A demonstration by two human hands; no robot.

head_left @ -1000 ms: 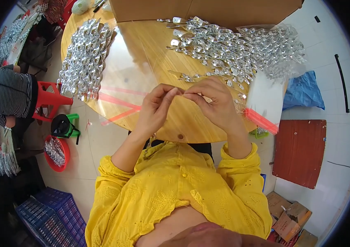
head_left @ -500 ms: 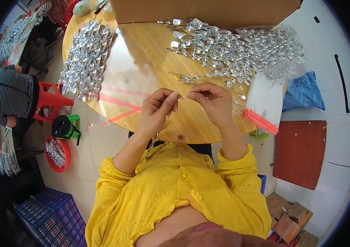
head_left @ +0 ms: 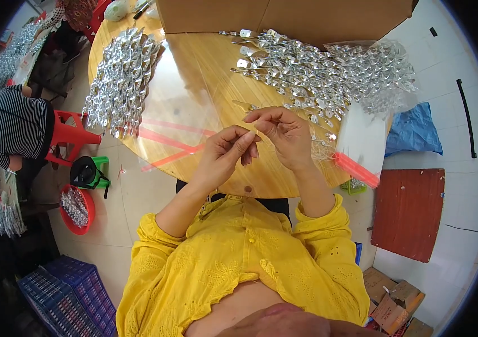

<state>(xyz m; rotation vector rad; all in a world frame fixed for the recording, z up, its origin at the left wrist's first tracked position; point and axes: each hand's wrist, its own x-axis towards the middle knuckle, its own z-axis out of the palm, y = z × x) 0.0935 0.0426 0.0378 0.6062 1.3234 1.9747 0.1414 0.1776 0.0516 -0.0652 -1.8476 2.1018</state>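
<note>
My left hand (head_left: pixel 223 156) and my right hand (head_left: pixel 285 133) meet above the near edge of a round wooden table (head_left: pixel 205 73). Their fingertips pinch a thin pale strand (head_left: pixel 253 135) between them; it is too small to make out further. A heap of small shiny silver pieces (head_left: pixel 312 73) lies just beyond my right hand. A second heap of silver pieces (head_left: pixel 118 84) covers the table's left side. Under my left hand, a clear plastic sheet with a red stripe (head_left: pixel 166 140) hangs over the table edge.
A big cardboard box (head_left: pixel 284 17) stands at the table's far side. A person in a striped shirt (head_left: pixel 19 129) sits at left beside a red stool (head_left: pixel 70 135). On the floor are a red basin (head_left: pixel 76 208), blue crates (head_left: pixel 64 292), a blue bag (head_left: pixel 413 129) and a red-brown board (head_left: pixel 410 213).
My two hands have drawn closer together, so the fingertips now touch. The strand that stretched between them has shortened.
</note>
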